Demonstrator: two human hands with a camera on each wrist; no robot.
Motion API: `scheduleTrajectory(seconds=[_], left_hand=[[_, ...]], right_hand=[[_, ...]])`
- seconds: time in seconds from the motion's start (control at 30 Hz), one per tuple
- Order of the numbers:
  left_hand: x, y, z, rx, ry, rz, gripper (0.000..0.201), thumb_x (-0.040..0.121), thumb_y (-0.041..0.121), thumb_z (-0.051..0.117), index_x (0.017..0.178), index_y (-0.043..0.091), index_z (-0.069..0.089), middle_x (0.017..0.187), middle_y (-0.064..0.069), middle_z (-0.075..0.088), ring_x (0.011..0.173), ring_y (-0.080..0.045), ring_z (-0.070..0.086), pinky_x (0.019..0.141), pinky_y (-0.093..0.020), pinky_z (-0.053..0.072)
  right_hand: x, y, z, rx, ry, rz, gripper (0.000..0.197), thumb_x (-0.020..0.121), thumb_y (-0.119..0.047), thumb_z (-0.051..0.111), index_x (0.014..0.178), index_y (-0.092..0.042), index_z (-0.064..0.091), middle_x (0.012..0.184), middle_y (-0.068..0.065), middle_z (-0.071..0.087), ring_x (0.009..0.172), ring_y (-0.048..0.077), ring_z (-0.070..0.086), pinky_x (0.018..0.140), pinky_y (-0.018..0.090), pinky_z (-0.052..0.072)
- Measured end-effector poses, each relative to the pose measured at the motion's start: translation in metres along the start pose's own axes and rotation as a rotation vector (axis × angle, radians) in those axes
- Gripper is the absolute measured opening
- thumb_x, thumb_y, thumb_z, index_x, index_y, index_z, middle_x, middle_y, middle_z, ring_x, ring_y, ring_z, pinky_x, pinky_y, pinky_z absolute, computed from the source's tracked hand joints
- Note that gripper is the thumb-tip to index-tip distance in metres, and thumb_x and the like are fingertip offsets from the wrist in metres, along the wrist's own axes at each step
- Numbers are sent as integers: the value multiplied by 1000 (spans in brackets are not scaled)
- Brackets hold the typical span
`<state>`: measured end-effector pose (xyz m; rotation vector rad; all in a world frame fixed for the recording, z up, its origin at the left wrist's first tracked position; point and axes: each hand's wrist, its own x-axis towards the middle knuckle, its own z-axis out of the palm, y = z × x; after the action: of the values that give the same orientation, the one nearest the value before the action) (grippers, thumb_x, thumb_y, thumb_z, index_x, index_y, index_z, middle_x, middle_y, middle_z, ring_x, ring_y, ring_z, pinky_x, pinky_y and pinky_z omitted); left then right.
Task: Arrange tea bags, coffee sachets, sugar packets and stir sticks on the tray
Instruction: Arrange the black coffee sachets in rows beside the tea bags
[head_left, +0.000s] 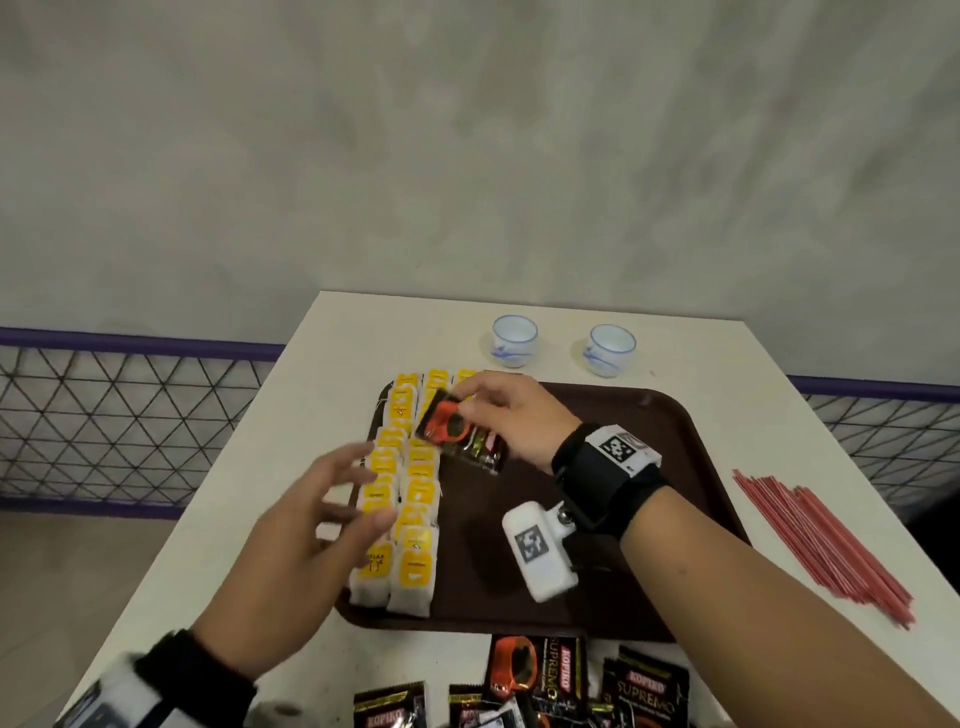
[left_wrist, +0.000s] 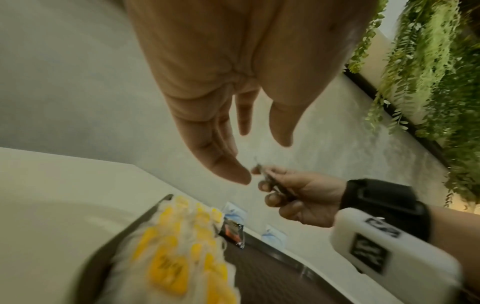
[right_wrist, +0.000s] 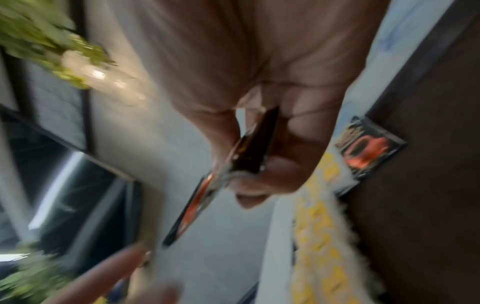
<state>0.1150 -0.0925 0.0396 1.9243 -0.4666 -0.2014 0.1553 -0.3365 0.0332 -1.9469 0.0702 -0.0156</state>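
My right hand (head_left: 467, 400) pinches a black-and-orange coffee sachet (head_left: 444, 421) above the far left part of the brown tray (head_left: 467, 571). The right wrist view shows that sachet (right_wrist: 249, 150) edge-on between thumb and fingers. A second sachet (left_wrist: 232, 232) lies flat on the tray beside the tea bags. Yellow-tagged tea bags (head_left: 410, 519) fill rows along the tray's left side. My left hand (head_left: 363, 493) hovers over them, fingers spread, holding nothing. Red stir sticks (head_left: 821, 540) lie on the table right of the tray.
Two small white-and-blue cups (head_left: 514, 340) (head_left: 608, 349) stand behind the tray. More coffee sachets (head_left: 540, 675) are scattered at the table's near edge. A wire-mesh railing (head_left: 130, 415) runs past the table's left side. The tray's right half is bare.
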Motion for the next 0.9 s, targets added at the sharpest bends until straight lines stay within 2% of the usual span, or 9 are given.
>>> scheduleTrajectory(seconds=[0.1,0.17,0.2,0.3,0.43,0.53,0.63,0.8,0.9], left_hand=[[30,16,14,-17,44,101,37,87,26,66,119,40,52,98,15,65,81,-7,67,62,-17,55],[41,20,22,-11,51,134,23,85,20,69,105,28,63,87,10,70,74,-7,68,62,-13,52],[44,20,24,-23,62,127,16,84,15,69,98,24,66,83,8,70,71,-8,68,62,-15,52],[48,12,26,-123,138,31,14,83,3,67,82,17,67,78,-1,68,72,-22,69,62,-27,55],[41,18,39,-155,235,-6,11,82,1,67,79,10,61,74,-6,63,63,-19,68,55,-25,56],[31,25,56,-156,65,-46,12,81,0,68,76,8,59,68,-13,61,60,-23,67,51,-29,57],[21,21,59,5,-170,-67,13,82,8,70,77,18,62,65,-4,65,60,-15,68,59,-31,57],[11,8,26,71,-64,-66,13,80,17,73,79,28,66,70,5,70,63,-10,67,63,-27,55],[6,1,6,56,-46,-112,21,77,15,75,80,34,67,77,0,72,64,-12,67,61,-26,55]], right_hand=[[-22,-26,13,-49,-174,-150,12,87,-21,67,91,-32,69,75,6,63,75,23,58,82,37,48],[-30,-30,18,-28,-147,-171,7,85,-20,70,90,-25,71,80,16,66,79,29,62,86,42,51],[-34,-29,16,16,-112,-165,8,85,-15,71,92,-19,71,78,16,65,74,25,62,79,35,53],[-50,-18,6,389,-52,19,29,83,4,68,109,-10,62,74,3,63,63,6,63,56,17,49],[-57,-4,-2,632,-20,194,47,78,17,64,115,-10,57,81,8,67,71,16,70,61,27,56],[-48,1,-5,648,131,244,49,77,20,63,118,-6,56,88,12,65,74,18,69,62,30,58],[-32,7,-12,700,275,267,39,76,21,63,106,-3,57,96,18,67,81,24,68,74,36,58],[9,43,-26,305,524,356,26,66,0,84,80,-13,66,91,11,73,86,22,69,85,37,56],[28,56,-29,127,578,408,18,68,-14,86,73,-18,70,84,1,71,79,16,67,71,24,53]])
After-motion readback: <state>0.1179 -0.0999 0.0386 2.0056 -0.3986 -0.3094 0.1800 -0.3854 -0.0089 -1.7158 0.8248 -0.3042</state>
